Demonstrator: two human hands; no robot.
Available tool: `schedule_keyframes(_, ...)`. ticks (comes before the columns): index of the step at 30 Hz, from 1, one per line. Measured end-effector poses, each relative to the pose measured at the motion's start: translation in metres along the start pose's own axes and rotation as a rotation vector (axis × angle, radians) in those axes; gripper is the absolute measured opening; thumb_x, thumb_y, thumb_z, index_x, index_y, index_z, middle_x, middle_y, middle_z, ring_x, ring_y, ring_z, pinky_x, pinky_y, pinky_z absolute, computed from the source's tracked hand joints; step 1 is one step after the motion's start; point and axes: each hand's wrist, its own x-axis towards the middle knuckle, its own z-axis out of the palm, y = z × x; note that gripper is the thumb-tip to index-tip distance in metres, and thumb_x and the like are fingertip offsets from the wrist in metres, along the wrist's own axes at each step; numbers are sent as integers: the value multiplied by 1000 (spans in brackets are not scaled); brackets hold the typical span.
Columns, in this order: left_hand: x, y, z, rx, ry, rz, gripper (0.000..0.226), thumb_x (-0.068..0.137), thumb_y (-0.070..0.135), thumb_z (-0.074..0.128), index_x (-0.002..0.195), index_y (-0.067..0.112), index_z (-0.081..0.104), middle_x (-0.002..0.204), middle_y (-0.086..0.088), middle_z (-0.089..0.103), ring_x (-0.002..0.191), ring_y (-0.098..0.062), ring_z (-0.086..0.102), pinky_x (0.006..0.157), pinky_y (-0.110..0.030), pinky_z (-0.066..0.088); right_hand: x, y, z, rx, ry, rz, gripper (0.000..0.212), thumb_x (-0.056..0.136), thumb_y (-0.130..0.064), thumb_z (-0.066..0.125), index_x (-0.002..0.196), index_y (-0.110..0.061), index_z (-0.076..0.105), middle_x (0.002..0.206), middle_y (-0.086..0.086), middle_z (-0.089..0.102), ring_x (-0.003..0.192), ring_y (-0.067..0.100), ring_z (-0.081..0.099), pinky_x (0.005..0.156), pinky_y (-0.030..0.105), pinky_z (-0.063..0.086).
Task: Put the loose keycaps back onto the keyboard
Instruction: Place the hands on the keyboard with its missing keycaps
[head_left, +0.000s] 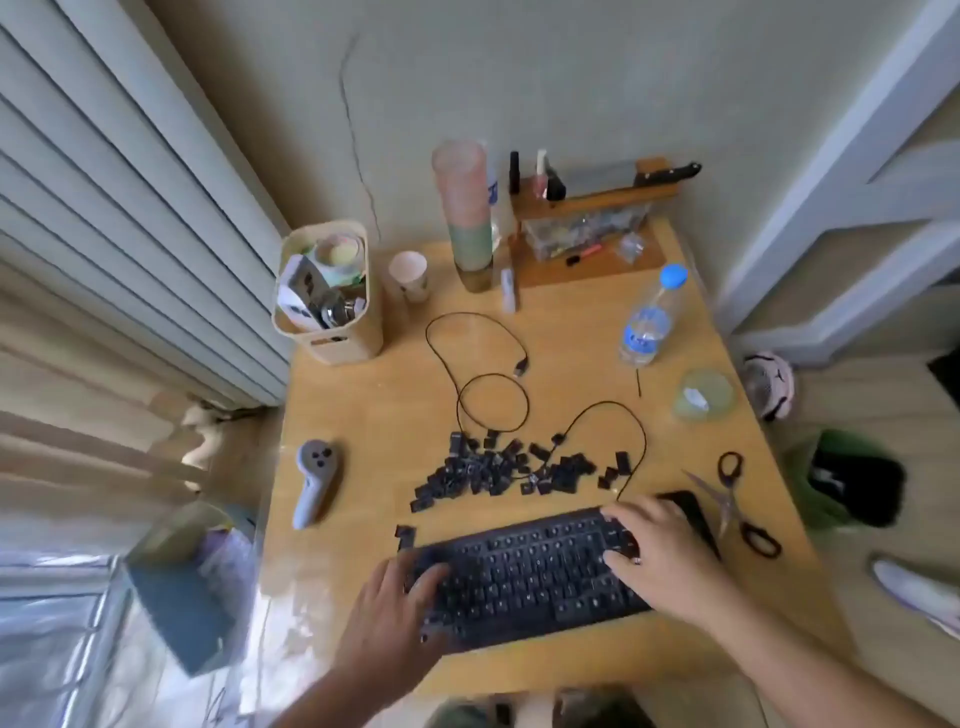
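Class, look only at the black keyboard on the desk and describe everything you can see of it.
The keyboard is black, looks plastic, and lies flat and slightly slanted at the near edge of the wooden table. Most of its keycaps are off, leaving rows of bare switch sockets. The left hand rests over its left end and the right hand over its right end. A thin black cable loops away from its far side. A pile of loose keycaps lies just beyond it, apart from it.

Behind the keyboard (530, 571), the keycap pile (511, 470) and looping cable (493, 395) crowd the surface (363, 395). Scissors (737, 499) block the right; a controller (314, 480) lies left, with bare wood between.
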Motion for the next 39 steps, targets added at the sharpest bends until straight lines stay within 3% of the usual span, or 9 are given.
schedule_keyframes(1,11,8,7,47,-60,60,89,69,74,57,150,42,41,153,-10,44,137,-36,48,112,-48,42,8,7,8,-91,-33,-76,68,95,-57,59,155,-39,34,156,-14,29,147,16,23,120,39,35)
schedule_keyframes(4,39,22,32,239,33,203,121,61,92,50,164,38,15,166,-21,24,151,-46,26,120,-59,20,30,25,35,-451,-140,-245,107,78,-79,60,160,-46,-1,166,-7,-3,155,27,-7,127,57,4)
schedule_keyframes(6,50,21,45,256,50,228,133,54,99,49,165,38,6,169,-21,17,154,-47,17,121,-65,19,38,38,54,-560,-175,-303,125,70,-86,62,156,-49,-22,166,-4,-20,154,32,-23,122,66,-9)
schedule_keyframes(8,57,15,51,253,44,237,142,48,103,50,165,36,4,168,-20,20,154,-46,19,120,-67,21,45,51,65,-577,-165,-321,132,66,-89,60,151,-50,-32,167,-2,-25,153,33,-29,120,69,-11)
schedule_keyframes(12,70,3,52,234,99,271,138,53,105,51,165,32,18,162,-18,32,146,-44,34,118,-66,25,60,60,73,-570,-48,-387,135,57,-97,53,159,-43,-18,171,4,3,158,35,-2,121,70,6)
schedule_keyframes(18,92,-22,45,265,226,369,135,58,103,54,164,24,25,162,-19,32,141,-45,38,120,-62,24,74,56,86,-548,82,-428,135,55,-100,48,163,-40,-6,170,3,13,156,34,12,122,68,13)
schedule_keyframes(27,81,-34,67,341,416,415,124,67,101,48,165,38,7,166,-14,30,149,-36,34,123,-48,24,57,60,106,-586,244,-415,130,55,-107,34,147,-51,-39,168,-17,-13,156,14,-11,128,51,1)
schedule_keyframes(32,70,-28,79,339,487,375,114,72,99,40,164,42,2,168,-13,23,154,-30,25,123,-37,10,54,63,112,-579,298,-424,121,59,-109,27,152,-53,-27,171,-16,-7,158,16,-4,128,54,6)
schedule_keyframes(39,62,-22,89,262,480,285,114,66,106,30,160,49,-2,172,-9,14,157,-30,14,127,-46,4,34,63,119,-585,342,-411,108,73,-102,26,158,-50,-14,172,-14,-1,159,16,1,126,56,7)
